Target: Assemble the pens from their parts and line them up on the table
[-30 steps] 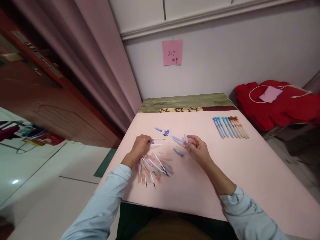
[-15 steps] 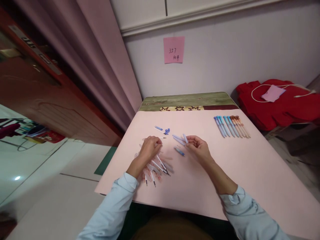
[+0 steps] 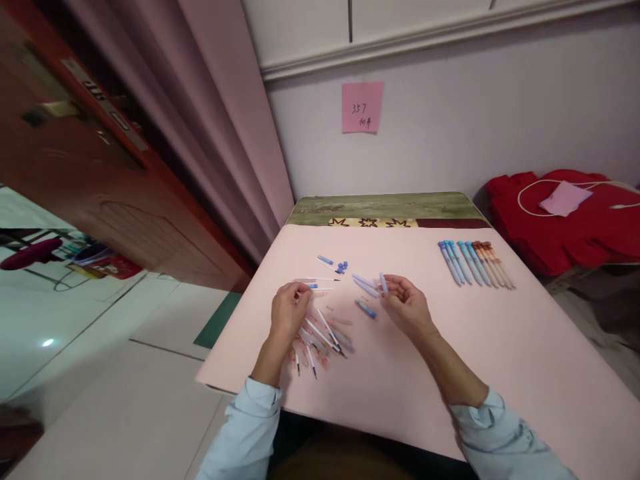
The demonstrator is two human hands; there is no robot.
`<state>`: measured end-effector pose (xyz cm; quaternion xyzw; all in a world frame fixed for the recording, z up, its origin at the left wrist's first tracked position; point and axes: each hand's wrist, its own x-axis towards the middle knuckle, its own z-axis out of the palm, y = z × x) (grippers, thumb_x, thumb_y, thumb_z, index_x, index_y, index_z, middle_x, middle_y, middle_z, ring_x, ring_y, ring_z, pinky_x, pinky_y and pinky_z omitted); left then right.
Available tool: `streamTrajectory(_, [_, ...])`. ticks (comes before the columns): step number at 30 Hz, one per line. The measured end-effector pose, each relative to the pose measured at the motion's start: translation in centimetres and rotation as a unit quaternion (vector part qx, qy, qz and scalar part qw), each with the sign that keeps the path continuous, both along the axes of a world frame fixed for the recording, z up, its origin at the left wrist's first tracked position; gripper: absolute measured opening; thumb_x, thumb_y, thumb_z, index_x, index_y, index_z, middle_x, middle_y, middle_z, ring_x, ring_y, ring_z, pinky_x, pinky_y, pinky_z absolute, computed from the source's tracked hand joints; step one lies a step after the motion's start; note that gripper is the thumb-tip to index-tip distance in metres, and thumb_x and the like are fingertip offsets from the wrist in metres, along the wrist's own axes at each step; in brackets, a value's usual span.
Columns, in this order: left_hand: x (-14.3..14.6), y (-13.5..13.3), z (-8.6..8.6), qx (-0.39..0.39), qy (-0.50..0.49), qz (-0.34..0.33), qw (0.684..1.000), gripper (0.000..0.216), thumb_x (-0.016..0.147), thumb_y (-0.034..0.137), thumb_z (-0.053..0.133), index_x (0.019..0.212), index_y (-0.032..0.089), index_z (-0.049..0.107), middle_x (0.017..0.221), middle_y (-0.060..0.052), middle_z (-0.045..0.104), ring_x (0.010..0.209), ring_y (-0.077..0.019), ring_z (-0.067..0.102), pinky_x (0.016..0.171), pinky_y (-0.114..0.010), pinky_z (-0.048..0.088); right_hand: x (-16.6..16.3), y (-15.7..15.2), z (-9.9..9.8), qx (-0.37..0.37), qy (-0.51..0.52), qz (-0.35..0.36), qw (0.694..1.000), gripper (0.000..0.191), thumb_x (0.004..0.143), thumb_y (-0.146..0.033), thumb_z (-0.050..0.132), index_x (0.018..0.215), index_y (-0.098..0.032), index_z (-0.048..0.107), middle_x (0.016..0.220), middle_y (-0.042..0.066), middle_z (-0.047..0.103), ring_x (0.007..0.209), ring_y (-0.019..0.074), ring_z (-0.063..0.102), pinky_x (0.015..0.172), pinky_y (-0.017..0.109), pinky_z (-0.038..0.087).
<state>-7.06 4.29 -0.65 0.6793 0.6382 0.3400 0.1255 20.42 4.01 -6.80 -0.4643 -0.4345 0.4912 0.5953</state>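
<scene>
My right hand (image 3: 409,303) is closed around a pale lilac pen barrel (image 3: 383,283), held upright between thumb and fingers. Two more such pale barrels (image 3: 365,287) lie just left of its fingertips, and a blue pen part (image 3: 366,309) lies below them. My left hand (image 3: 290,310) is pinched closed beside a small blue pen piece (image 3: 312,286); whether it grips that piece or something smaller is hidden. Thin white refills (image 3: 325,279) lie just beyond it. Close to the left wrist spreads a pile of clear and pinkish pen parts and white refills (image 3: 320,337).
Several finished-looking pens (image 3: 473,263), blue and brown, lie in a row at the right of the pink-covered table (image 3: 400,387). Small blue caps (image 3: 342,267) and a blue pen part (image 3: 325,260) lie farther back. Red cloth (image 3: 565,227) with a white cable stands beyond the right edge.
My left hand has drawn back left, uncovering refills and the blue piece at its fingertips. The right hand still holds the barrel. The view has shifted slightly.
</scene>
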Motion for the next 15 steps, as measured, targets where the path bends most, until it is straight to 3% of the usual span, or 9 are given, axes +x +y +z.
streamTrajectory(5, [-2.2, 0.0, 0.0, 0.009, 0.005, 0.047, 0.999, 0.015, 0.081, 0.032, 0.056, 0.075, 0.021, 0.065, 0.079, -0.002, 0.065, 0.076, -0.0190, 0.058, 0.073, -0.032, 0.044, 0.4, -0.2, 0.0, -0.011, -0.015, -0.027, 0.999, 0.036, 0.066, -0.031, 0.078, 0.098, -0.019, 0.066, 0.089, 0.004, 0.067, 0.071, 0.0138, 0.059, 0.068, 0.027, 0.049])
streamTrajectory(10, [-4.6, -0.5, -0.1, 0.000, -0.018, 0.109, 0.994, 0.014, 0.079, 0.031, 0.056, 0.074, 0.021, 0.066, 0.076, -0.001, 0.065, 0.070, -0.0178, 0.057, 0.070, -0.031, 0.043, 0.6, -0.6, 0.4, -0.026, -0.041, -0.041, 0.998, 0.027, 0.075, -0.034, 0.069, 0.096, -0.018, 0.069, 0.083, 0.004, 0.069, 0.068, 0.0146, 0.059, 0.062, 0.026, 0.045])
streamTrajectory(15, [-3.9, -0.2, -0.3, 0.008, 0.028, 0.057, 0.998, 0.012, 0.080, 0.030, 0.059, 0.073, 0.021, 0.065, 0.079, -0.003, 0.065, 0.078, -0.0203, 0.058, 0.075, -0.032, 0.044, 0.5, -0.9, 0.6, -0.049, -0.096, -0.049, 0.993, 0.031, 0.078, -0.039, 0.067, 0.099, -0.018, 0.073, 0.080, 0.004, 0.071, 0.065, 0.0160, 0.058, 0.058, 0.027, 0.042])
